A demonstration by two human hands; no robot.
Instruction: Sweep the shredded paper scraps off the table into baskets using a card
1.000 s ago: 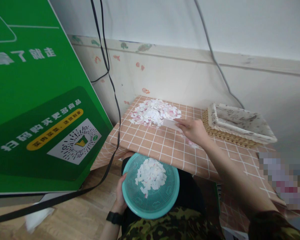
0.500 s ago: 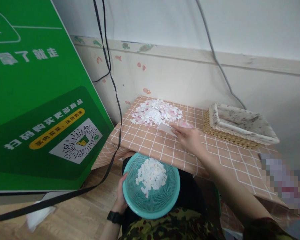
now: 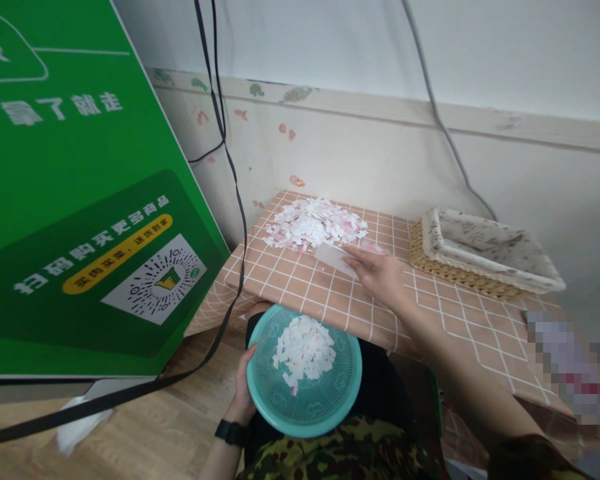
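Observation:
My left hand [image 3: 244, 383] grips the left rim of a round green plastic sieve basket [image 3: 305, 420], held over my lap below the table edge. Inside it lies a heap of white paper scraps [image 3: 305, 350]. Over the table, my right hand [image 3: 375, 270] is closed on a flat white card [image 3: 334, 259], pinched at its right end. The card's far edge is beside the front of a larger pile of white and pinkish paper scraps [image 3: 315, 223]. A few pinkish scraps lie behind my right fingers.
A brown checked cloth [image 3: 290, 273] covers the table. A wicker basket with a patterned lining [image 3: 473, 257] stands at the right, against the wall. At left rises a green sign panel [image 3: 80, 233], with a black strap [image 3: 237, 220] hanging before it. A blurred-out item lies far right.
The view has shifted slightly. My right hand and the card stay almost in place at the pile's front edge, the card a little more face-on. The left hand keeps hold of the sieve basket.

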